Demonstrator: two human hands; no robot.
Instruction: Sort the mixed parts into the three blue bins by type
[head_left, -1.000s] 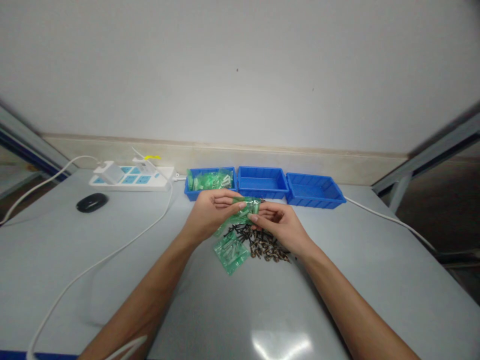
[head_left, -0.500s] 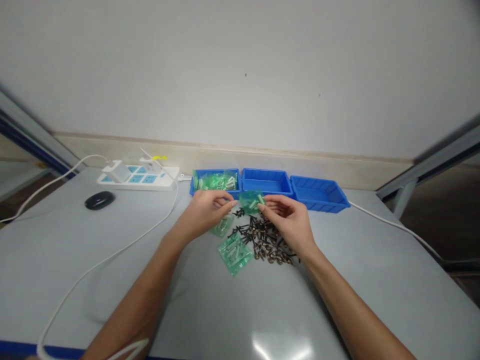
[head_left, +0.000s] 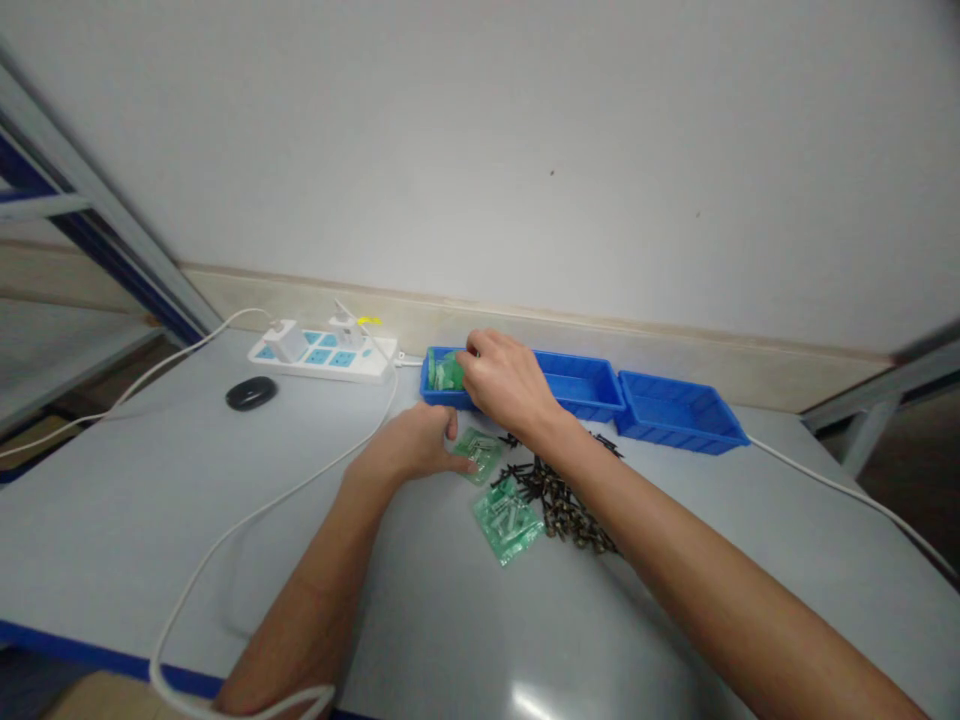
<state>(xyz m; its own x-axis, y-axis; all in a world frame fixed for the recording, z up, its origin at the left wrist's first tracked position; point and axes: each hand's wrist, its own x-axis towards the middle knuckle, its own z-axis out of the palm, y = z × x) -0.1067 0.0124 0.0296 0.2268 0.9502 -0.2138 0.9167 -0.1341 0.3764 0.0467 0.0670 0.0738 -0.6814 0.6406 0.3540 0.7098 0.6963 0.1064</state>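
Note:
My right hand (head_left: pixel 508 385) reaches into the left blue bin (head_left: pixel 450 400), its fingers curled and closed among green plastic bags (head_left: pixel 447 371); whatever it grips is hidden. My left hand (head_left: pixel 412 442) is low over the table with thumb and fingers apart. Its thumb touches or overlaps the edge of a green bag with small pale pieces (head_left: pixel 480 452). Closer to me lies a second such green bag (head_left: pixel 508 520), flat on the table. Right of the bags is a pile of dark screws with brass-coloured parts (head_left: pixel 566 505), partly covered by my right forearm.
A middle blue bin (head_left: pixel 589 385) and a right blue bin (head_left: pixel 679 412) stand in the row along the wall. On the left are a white power strip (head_left: pixel 360 368), a black mouse (head_left: pixel 251 393) and a white cable (head_left: pixel 247 522) looping past my left arm.
My right hand has carried a green bag from above the screws leftward to the left bin. My left hand has come down to the upper bag on the table. The view has shifted left.

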